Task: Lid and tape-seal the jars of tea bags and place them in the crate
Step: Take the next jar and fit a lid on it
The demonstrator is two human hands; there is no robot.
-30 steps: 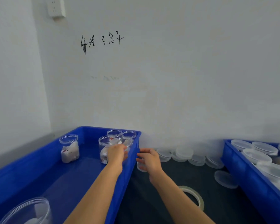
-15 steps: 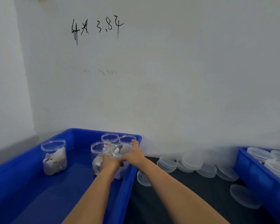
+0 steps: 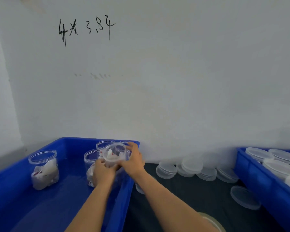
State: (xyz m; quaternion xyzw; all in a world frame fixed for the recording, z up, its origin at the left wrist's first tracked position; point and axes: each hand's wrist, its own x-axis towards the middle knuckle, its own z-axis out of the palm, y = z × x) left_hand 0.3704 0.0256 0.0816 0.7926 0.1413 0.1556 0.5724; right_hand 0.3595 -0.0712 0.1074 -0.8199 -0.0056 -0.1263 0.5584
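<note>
both hands, left hand point(image 3: 102, 173) and right hand point(image 3: 134, 162), grip one open jar point(image 3: 113, 154) over left crate point(image 3: 60, 195); three other jars point(image 3: 43, 169) visible inside.

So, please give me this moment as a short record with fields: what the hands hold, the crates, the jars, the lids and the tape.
held jar: clear jar of tea bags, no lid on, tilted, raised above the left crate
left hand: left hand grips the jar from below
right hand: right hand holds its side
left crate: blue crate, with other open jars, one standing apart
loose lids: stacks by the wall
right crate: blue crate, lids inside
tape: roll at the bottom edge, partly hidden
</note>
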